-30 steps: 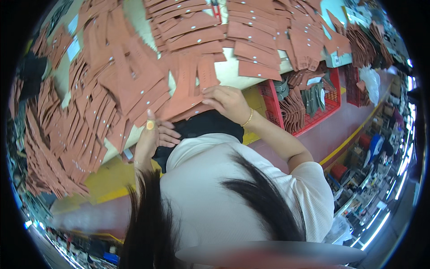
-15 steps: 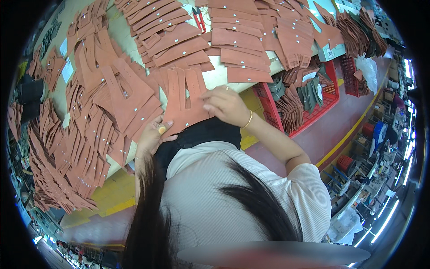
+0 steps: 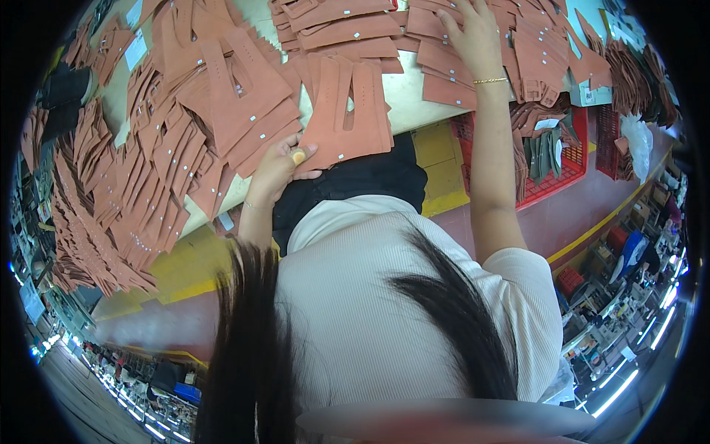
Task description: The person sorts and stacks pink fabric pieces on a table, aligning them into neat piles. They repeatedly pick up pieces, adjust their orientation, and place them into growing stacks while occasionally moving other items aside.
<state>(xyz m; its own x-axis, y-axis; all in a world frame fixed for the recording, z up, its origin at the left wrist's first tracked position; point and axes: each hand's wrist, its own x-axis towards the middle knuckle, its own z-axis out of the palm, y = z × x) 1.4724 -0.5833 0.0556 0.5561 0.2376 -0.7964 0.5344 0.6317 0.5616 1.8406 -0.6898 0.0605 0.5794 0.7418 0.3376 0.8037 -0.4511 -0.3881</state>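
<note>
Near the table's front edge, my left hand (image 3: 278,172) grips the lower left corner of a few stacked brown leather panels (image 3: 329,129), thumb on top. The top panel has two long straps with punched holes, a slot between them and a small white sticker at its lower edge. My right hand (image 3: 477,43) is stretched far out over the overlapping rows of similar leather panels (image 3: 449,85) on the right. Its thumb and fingers are apart, with nothing seen in them; the fingertips run to the picture's upper edge.
Heaps of brown leather pieces (image 3: 166,140) cover the left of the pale table (image 3: 414,85). Red plastic crates (image 3: 551,181) with brown and dark green pieces stand on the floor at right. A clear plastic bag (image 3: 636,144) hangs by a crate.
My right hand has left the panels in front of me and reached forward and right over the far rows. The left hand keeps its grip. The whole view has shifted.
</note>
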